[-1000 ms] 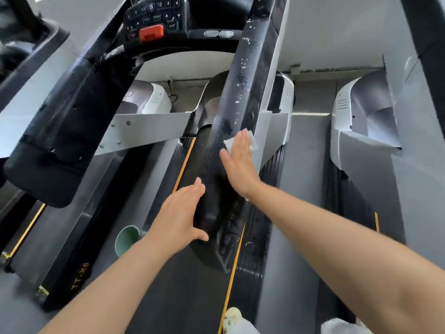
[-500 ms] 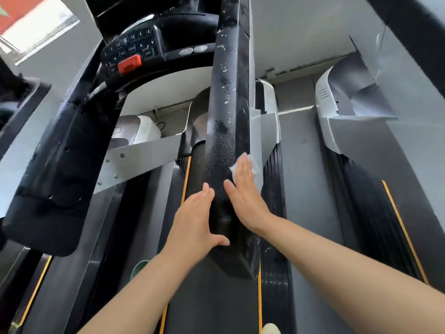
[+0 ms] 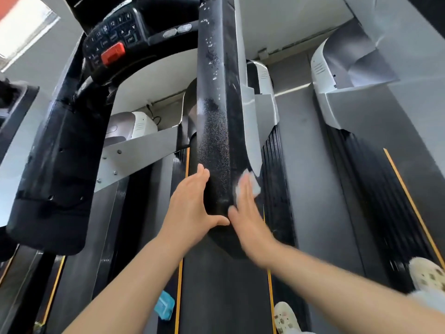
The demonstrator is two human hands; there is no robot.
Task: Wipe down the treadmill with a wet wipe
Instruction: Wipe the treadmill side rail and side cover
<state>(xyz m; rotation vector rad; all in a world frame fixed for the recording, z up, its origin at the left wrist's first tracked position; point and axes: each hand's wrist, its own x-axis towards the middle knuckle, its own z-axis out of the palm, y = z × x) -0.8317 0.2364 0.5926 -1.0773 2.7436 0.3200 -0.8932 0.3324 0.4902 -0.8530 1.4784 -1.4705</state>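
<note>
right hand (image 3: 248, 213) presses wet wipe (image 3: 252, 186) against treadmill handrail (image 3: 216, 131).

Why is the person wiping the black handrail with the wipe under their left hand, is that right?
Not quite. In the head view the wet wipe is under the right hand, pressed flat on the black handrail. The left hand only rests on the rail's other side.

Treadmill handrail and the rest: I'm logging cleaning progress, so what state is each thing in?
Black handrail: wet, droplets along its upper part.
Wet wipe: flattened against the handrail's right side.
Right hand: open, presses the wipe, motion-blurred.
Left hand: open, rests on the handrail's left side.
Red stop button: too blurred to tell.
</note>
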